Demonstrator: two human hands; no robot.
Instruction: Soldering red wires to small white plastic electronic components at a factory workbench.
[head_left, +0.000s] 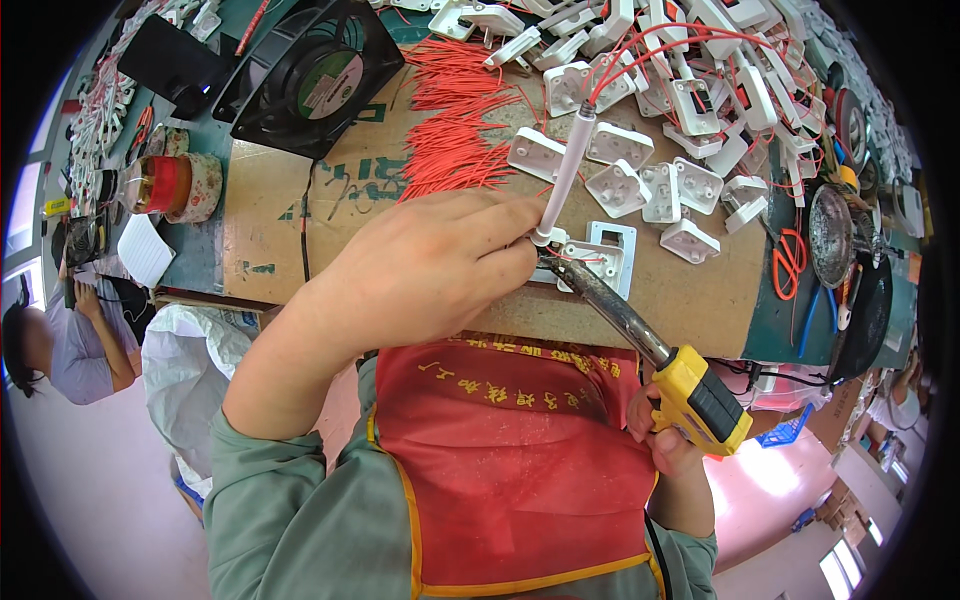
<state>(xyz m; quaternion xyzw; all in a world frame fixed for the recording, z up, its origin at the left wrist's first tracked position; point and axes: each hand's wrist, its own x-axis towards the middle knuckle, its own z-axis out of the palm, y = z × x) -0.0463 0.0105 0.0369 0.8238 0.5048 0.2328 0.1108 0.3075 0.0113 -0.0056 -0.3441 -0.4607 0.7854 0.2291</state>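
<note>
My left hand [450,262] is closed, its fingertips pinching the lower end of a slim white tube [567,175]. The tube stands tilted, and red wires [625,58] arch from its top toward the right. Below the fingertips lies an open white plastic housing [602,262] with a short red wire inside. In my right hand [662,432] is a soldering iron [700,400] with a yellow and black handle. Its dark metal barrel slants up to the left, and the tip ends at the housing beside my left fingertips. The exact contact point is hidden.
Cardboard [350,220] covers the bench. Cut red wires [450,110] lie beyond my left hand, beside a black fan [320,80]. Several white housings [660,190] spread to the right, near red-handled scissors [790,262] and a metal dish [831,235]. Another person [85,340] sits far left.
</note>
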